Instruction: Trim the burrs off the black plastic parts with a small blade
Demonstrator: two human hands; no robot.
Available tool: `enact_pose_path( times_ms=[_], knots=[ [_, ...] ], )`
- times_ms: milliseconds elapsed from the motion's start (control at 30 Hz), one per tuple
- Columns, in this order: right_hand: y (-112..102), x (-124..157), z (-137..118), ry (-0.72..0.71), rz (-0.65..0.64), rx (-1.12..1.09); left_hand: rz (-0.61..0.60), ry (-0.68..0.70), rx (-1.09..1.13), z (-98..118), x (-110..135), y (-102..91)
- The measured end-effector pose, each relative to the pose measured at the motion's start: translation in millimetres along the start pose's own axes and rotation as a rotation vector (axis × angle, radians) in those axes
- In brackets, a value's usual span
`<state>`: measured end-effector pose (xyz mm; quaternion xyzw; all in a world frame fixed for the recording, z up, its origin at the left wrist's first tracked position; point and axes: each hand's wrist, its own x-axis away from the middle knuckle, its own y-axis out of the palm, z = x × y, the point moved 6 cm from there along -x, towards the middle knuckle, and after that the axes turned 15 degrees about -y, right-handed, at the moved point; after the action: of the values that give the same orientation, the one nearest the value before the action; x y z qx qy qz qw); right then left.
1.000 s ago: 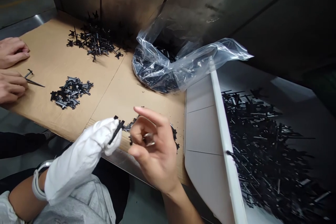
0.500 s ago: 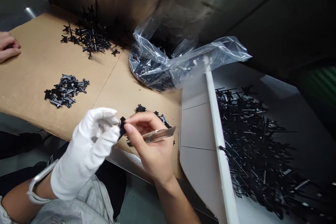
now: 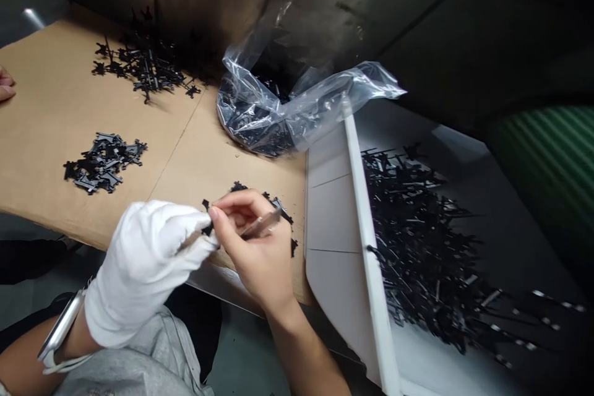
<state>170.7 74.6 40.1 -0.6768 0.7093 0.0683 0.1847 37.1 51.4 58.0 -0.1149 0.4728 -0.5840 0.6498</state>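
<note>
My left hand (image 3: 143, 272), in a white cloth glove, pinches a small black plastic part (image 3: 206, 227) between its fingertips. My right hand (image 3: 250, 253) is bare and closes on a slim metal tool (image 3: 262, 226), and its fingertips reach the black part. Both hands hover above the near edge of a brown cardboard sheet (image 3: 204, 148). Beneath them lies a small scatter of black plastic parts (image 3: 260, 195), partly hidden by my right hand. A watch (image 3: 60, 328) sits on my left wrist.
Two more piles of black parts (image 3: 104, 161) lie on the cardboard, with another (image 3: 143, 68) farther back. A clear plastic bag (image 3: 260, 117) holds more parts. To the right, a white-rimmed bin (image 3: 334, 216) holds a large black heap (image 3: 417, 241). A co-worker's fingers (image 3: 4, 83) show at left.
My right hand has brought the metal tool up to the black part. The view has shifted, and the co-worker's hand has slid almost out at the left edge.
</note>
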Motion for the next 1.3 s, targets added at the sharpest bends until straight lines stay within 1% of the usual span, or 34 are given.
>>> enact_pose_path(
  times_ms=[33, 67, 100, 167, 200, 233, 267, 333, 367, 400, 467, 500, 567, 633, 700, 833, 967, 1067, 1133, 1300],
  knots=[
    [-2, -2, 0, 0.008, -0.038, 0.026, -0.003, -0.006, 0.031, -2, -1, 4.7],
    [-6, -4, 0, 0.014, -0.081, 0.081, -0.037, -0.023, 0.077, -4, -2, 11.4],
    [-11, -6, 0, 0.024, -0.134, 0.188, -0.102, -0.048, 0.131, -8, -4, 19.4],
    [-24, -9, 2, 0.056, -0.242, 0.520, -0.275, -0.102, 0.213, -16, -6, 33.5],
    [-31, -11, 4, 0.080, -0.285, 0.690, -0.335, -0.135, 0.213, -22, -8, 36.0],
    [-38, -12, 6, 0.104, -0.314, 0.834, -0.347, -0.175, 0.175, -31, -11, 33.6],
    [-44, -12, 8, 0.128, -0.329, 0.939, -0.313, -0.220, 0.100, -42, -15, 26.6],
    [-52, -12, 13, 0.167, -0.331, 1.049, -0.205, -0.328, -0.143, -68, -22, 5.3],
    [-53, -12, 16, 0.180, -0.342, 1.090, -0.185, -0.387, -0.286, -82, -23, -4.6],
    [-53, -11, 19, 0.191, -0.359, 1.121, -0.192, -0.436, -0.413, -95, -23, -12.7],
    [-50, -11, 24, 0.193, -0.397, 1.145, -0.252, -0.500, -0.583, -117, -20, -22.6],
    [-48, -11, 25, 0.188, -0.415, 1.147, -0.284, -0.509, -0.618, -125, -17, -24.6],
    [-45, -13, 27, 0.185, -0.438, 1.154, -0.320, -0.517, -0.620, -135, -13, -24.9],
    [-44, -15, 27, 0.203, -0.452, 1.171, -0.313, -0.540, -0.607, -141, -12, -24.4],
    [-44, -16, 27, 0.225, -0.470, 1.184, -0.318, -0.563, -0.616, -143, -13, -23.3],
    [-42, -16, 26, 0.228, -0.502, 1.167, -0.349, -0.558, -0.647, -144, -20, -23.3],
    [-41, -15, 28, 0.260, -0.526, 1.152, -0.393, -0.591, -0.625, -150, -27, -24.1],
    [-39, -15, 29, 0.288, -0.554, 1.138, -0.436, -0.587, -0.621, -151, -35, -20.5],
    [-38, -15, 29, 0.291, -0.568, 1.135, -0.456, -0.572, -0.659, -150, -41, -17.0],
    [-38, -15, 29, 0.286, -0.581, 1.128, -0.419, -0.570, -0.715, -148, -53, -14.7]
  ],
)
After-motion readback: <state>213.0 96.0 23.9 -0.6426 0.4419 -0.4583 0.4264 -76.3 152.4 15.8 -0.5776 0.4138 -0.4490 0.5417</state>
